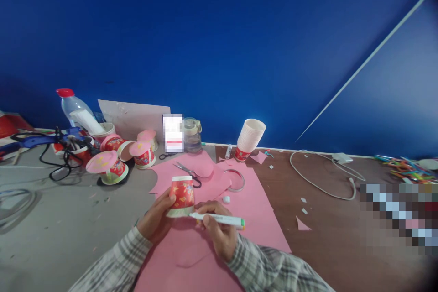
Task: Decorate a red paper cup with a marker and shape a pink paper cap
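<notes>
My left hand [159,213] is closed around the side of a red paper cup [183,194] with a floral print, held upside down. A pale greenish band runs round the cup's lower, wide end. In my right hand [221,232] is a white marker pen [219,220] with a green end, its tip at that band. Pink paper [260,232] lies under both hands. Just beyond the cup are scissors [186,169], a pink paper disc [203,166] and a roll ring [238,181]. A small white cap-like piece [226,199] sits right of the cup.
Several decorated cups [142,153] with pink discs stand at the left, near a glue gun [51,139] and a plastic bottle [73,105]. A leaning stack of paper cups [251,137], a white cable [321,191] and paper scraps [302,223] are on the right. A blue wall [219,45] rises behind.
</notes>
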Motion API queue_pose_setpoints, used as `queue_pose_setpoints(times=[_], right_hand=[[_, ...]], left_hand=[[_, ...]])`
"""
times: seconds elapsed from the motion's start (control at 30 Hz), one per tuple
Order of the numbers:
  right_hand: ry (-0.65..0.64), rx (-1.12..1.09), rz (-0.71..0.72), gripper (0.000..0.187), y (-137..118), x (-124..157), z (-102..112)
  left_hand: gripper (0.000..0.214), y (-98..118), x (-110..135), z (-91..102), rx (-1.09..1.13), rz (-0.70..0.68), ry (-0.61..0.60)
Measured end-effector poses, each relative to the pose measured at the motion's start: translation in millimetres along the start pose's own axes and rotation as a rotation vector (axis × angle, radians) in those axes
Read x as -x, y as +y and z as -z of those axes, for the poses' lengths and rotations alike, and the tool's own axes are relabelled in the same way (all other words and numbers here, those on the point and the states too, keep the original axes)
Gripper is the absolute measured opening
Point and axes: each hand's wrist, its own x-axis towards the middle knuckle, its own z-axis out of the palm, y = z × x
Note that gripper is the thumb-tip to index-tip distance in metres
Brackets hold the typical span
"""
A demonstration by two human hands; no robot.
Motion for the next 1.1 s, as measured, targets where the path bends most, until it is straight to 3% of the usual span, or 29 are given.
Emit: queue_pose_setpoints(times=[0.2,0.4,0.6,0.77,0.97,1.1], right_hand=[[-0.022,0.083,0.011,0.017,1.1,-0.3,2.9],[0.119,0.058,-0.036,0.018,2.7,-3.0,3.0],[0.071,-0.07,-0.059,0.019,-1.6,-2.3,0.2],[0.026,-0.008,-0.047,0.015,0.7,-0.9,1.1],[0.141,-0.044,-0.093,0.015,2.4,-4.5,2.9],[0.1,-0.058,-0.073,0.016,-0.2,-4.1,1.9]], left_hand=[[0.034,1.0,0.5,-1.2,-0.016,0.009,-0.003],[0.035,0.5,0.4,0.9,-0.039,0.028,-0.021],[0.033,0.2,0.2,2.3,-0.027,0.024,-0.03],[0.033,-0.1,0.1,3.6,-0.024,0.026,-0.035],[0.035,-0.5,-0.6,4.1,-0.001,0.032,-0.005],[0.032,-0.5,-0.7,3.9,-0.002,0.035,-0.033]])
